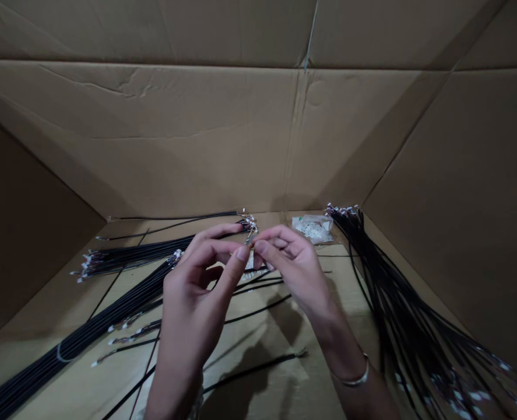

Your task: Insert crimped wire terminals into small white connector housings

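My left hand (201, 289) and my right hand (295, 262) meet in the middle of the head view, raised above the cardboard surface. Thumb and fingertips of each are pinched on thin wires (250, 238) held between them. A connector, if any, is hidden by the fingertips. Under my hands lie small white pieces (253, 265), partly covered. Several loose black cables run below, one with a frayed wire end (301, 353). Others, left of my left wrist, end in white connectors (113, 340).
Cardboard walls (188, 134) rise at the back and both sides. A tied black cable bundle (87, 326) lies at left, another bundle (140, 254) behind it. On the right spreads a large cable bundle (398, 309). A clear bag (314, 228) of small white parts sits at the back.
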A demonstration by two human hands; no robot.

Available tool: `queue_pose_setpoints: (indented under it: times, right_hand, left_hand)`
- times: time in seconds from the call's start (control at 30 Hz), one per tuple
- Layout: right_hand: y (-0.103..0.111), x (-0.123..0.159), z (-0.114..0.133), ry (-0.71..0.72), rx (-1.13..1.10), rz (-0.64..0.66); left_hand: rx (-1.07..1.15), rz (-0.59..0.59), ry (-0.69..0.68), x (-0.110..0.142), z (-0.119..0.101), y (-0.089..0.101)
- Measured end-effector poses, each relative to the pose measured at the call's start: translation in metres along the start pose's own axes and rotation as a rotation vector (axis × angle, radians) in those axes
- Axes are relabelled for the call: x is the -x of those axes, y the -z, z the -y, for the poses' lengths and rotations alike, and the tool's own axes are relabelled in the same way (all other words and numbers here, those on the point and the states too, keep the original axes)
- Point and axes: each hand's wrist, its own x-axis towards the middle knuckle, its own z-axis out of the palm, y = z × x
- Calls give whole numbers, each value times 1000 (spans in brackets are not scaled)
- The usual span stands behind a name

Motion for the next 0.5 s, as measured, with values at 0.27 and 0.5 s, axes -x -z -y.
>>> queue_pose_setpoints:
  times: [0.27, 0.5]
  right_hand:
    - [5, 14, 28, -121, -200, -17]
    - [0, 20, 33, -267, -334, 94]
  left_hand:
    - [-75, 25, -97, 1, 3, 0]
    - [-105, 65, -129, 4, 3, 7]
